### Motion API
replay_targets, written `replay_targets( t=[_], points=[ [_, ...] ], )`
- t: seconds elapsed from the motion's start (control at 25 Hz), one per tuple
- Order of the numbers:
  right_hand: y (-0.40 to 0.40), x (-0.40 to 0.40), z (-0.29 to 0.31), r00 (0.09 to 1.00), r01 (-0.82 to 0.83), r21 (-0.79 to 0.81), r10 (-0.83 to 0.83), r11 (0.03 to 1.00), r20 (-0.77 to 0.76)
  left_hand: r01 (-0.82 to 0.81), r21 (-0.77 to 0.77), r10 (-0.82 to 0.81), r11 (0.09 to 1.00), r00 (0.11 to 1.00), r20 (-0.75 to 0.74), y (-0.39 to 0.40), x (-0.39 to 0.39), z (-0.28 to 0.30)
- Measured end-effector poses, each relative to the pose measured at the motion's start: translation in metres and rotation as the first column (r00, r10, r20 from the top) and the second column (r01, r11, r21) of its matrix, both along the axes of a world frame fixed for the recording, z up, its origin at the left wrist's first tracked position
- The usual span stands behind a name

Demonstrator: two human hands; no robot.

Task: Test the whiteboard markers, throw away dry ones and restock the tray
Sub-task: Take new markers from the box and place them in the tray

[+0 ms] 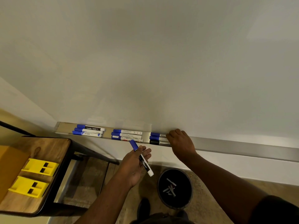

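We see the left hand (137, 160) at six o'clock holding a blue-capped marker (141, 157) across its loosely curled fingers, the right hand (181, 141) at four o'clock resting on markers in the tray (146, 136), and a black bin (175, 188) of discarded markers below it.

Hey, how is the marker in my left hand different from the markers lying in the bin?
The marker in the left hand is held up in the air by the left hand; the markers in the bin lie loose in a crossed heap at the bottom. The held marker shows a bright blue cap and a black-and-white barrel; the binned ones look dull grey in the dark bin. Both are slim, stick-shaped markers.
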State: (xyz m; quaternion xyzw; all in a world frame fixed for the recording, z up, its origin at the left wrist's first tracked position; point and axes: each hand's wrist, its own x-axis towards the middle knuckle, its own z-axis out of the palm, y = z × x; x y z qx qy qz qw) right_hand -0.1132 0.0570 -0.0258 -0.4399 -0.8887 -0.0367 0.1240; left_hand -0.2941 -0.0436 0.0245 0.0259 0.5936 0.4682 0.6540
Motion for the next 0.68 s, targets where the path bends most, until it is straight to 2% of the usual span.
replay_targets(
  t=[0.12,0.2,0.24,0.28,0.32,0.36,0.44,0.56,0.68],
  points=[
    [-0.012,-0.001,0.007,0.99,0.062,-0.022,-0.064,0.998,-0.129,0.006,0.014,-0.006,1.0,1.0,-0.004,0.003,0.002,0.001],
    [-0.029,-0.006,0.02,0.953,0.059,-0.185,-0.111,0.981,-0.281,0.004,0.037,-0.004,0.999,1.0,0.0,0.006,0.006,0.001],
    [-0.038,-0.009,0.031,0.919,0.037,-0.369,-0.176,0.929,-0.353,-0.005,0.054,0.005,0.999,1.0,0.012,0.008,0.008,0.001],
    [-0.046,-0.012,0.041,0.883,-0.004,-0.557,-0.259,0.831,-0.392,-0.013,0.076,0.011,0.997,1.0,0.027,0.01,0.012,0.002],
    [-0.053,-0.013,0.049,0.852,-0.053,-0.683,-0.323,0.728,-0.411,-0.01,0.101,0.006,0.995,0.999,0.041,0.012,0.016,0.003],
    [-0.059,-0.014,0.055,0.835,-0.095,-0.736,-0.349,0.67,-0.425,0.001,0.123,-0.007,0.992,0.999,0.052,0.014,0.021,0.004],
    [-0.064,-0.013,0.062,0.803,-0.136,-0.752,-0.373,0.645,-0.465,0.031,0.154,-0.042,0.988,0.997,0.07,0.018,0.032,0.006],
    [-0.064,-0.006,0.065,0.775,-0.134,-0.712,-0.375,0.689,-0.509,0.106,0.194,-0.121,0.975,0.99,0.067,0.023,0.045,0.007],
    [-0.056,0.016,0.056,0.781,-0.018,-0.641,-0.389,0.767,-0.488,0.241,0.18,-0.231,0.954,0.97,-0.075,0.028,0.054,0.006]
  ],
)
